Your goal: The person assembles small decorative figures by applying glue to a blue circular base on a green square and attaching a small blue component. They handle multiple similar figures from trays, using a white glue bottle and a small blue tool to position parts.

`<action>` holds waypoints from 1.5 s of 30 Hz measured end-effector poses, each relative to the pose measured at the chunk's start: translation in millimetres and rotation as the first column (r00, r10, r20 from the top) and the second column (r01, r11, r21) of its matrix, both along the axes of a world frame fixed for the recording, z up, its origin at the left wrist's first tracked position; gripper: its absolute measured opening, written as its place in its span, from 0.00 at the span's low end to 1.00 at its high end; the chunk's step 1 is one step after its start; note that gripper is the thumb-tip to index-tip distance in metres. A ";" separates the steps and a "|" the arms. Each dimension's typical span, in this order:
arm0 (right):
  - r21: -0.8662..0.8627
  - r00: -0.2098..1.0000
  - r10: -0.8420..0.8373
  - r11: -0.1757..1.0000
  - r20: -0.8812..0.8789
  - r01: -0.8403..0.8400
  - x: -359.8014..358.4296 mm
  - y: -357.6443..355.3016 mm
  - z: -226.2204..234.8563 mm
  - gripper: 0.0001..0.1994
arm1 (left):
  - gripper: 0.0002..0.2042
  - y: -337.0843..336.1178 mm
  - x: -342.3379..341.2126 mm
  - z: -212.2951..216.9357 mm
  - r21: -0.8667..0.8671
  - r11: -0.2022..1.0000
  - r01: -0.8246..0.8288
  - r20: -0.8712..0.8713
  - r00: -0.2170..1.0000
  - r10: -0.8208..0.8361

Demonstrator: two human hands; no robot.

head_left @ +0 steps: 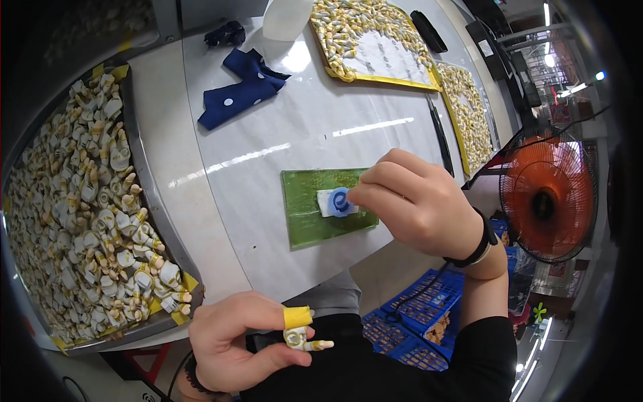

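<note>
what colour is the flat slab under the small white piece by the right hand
The slab is green, showing best in the head view.

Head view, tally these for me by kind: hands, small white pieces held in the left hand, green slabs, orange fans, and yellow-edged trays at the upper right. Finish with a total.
Hands: 2
Small white piece held in the left hand: 1
Green slab: 1
Orange fan: 1
Yellow-edged trays at the upper right: 2
Total: 7
</note>
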State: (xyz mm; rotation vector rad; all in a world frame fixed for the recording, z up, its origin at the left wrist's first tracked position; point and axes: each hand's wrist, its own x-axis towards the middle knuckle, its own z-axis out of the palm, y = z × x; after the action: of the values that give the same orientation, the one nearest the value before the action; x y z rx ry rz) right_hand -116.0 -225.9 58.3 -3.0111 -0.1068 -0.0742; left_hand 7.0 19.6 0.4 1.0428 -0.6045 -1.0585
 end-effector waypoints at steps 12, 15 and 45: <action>0.053 0.985 0.002 0.999 0.174 -0.012 0.6 8.3 -16.0 0.15 | 0.19 -2.1 2.2 -1.9 -0.051 0.998 -0.023 0.126 0.992 0.029; 0.103 0.987 -0.010 0.995 0.158 -0.006 -3.8 5.4 -14.6 0.15 | 0.16 -3.2 3.8 -2.1 -0.053 0.999 -0.009 0.119 0.993 0.016; 0.894 0.962 -0.137 0.419 0.235 -0.159 -0.8 57.6 -8.8 0.05 | 0.16 -17.5 -2.8 4.2 -0.208 0.974 -0.087 0.510 0.840 0.184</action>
State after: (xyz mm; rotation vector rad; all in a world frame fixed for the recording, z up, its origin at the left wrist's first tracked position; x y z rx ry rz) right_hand -116.8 -168.2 49.5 -1.8440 -0.0730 -0.4103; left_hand 4.2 2.1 4.6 1.2057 -1.0341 -0.5688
